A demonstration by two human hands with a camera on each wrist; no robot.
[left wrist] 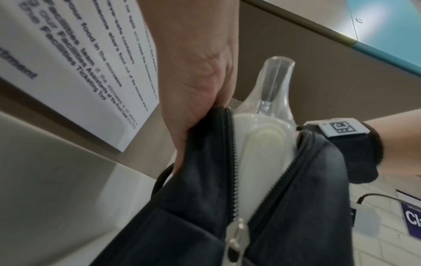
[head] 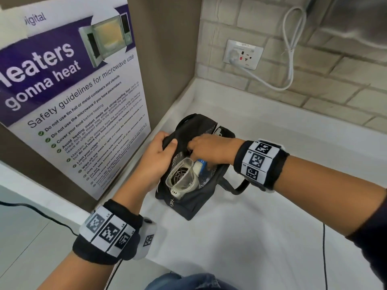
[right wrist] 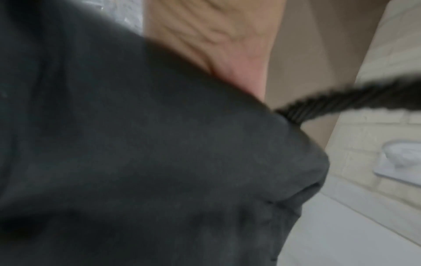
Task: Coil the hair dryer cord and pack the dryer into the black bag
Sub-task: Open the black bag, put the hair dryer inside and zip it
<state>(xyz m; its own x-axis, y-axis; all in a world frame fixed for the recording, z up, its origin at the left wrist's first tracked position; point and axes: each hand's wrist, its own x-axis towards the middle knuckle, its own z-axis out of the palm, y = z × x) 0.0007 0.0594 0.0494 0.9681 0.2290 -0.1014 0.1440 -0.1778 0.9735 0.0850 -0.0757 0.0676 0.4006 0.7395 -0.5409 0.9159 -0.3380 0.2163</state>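
Observation:
The black bag [head: 194,197] lies unzipped on the white counter [head: 272,227], in the corner beside the left wall. Inside it is the white hair dryer [head: 182,176], its clear nozzle sticking up out of the opening next to a blue and white part. My left hand [head: 165,143] grips the bag's left rim, thumb on top. My right hand [head: 199,145] curls over the middle of the opening, fingertips hidden inside. In the left wrist view the dryer [left wrist: 257,153] shows between the zipper rows of the bag [left wrist: 193,207]. Blurred bag fabric [right wrist: 159,144] fills the right wrist view. The cord is hidden.
A microwave safety poster [head: 73,101] covers the left wall close to the bag. A wall socket [head: 243,54] with a white cable sits on the tiled back wall. The bag's strap [head: 236,189] loops out to the right. A thin black cable [head: 324,258] hangs over the counter's front edge.

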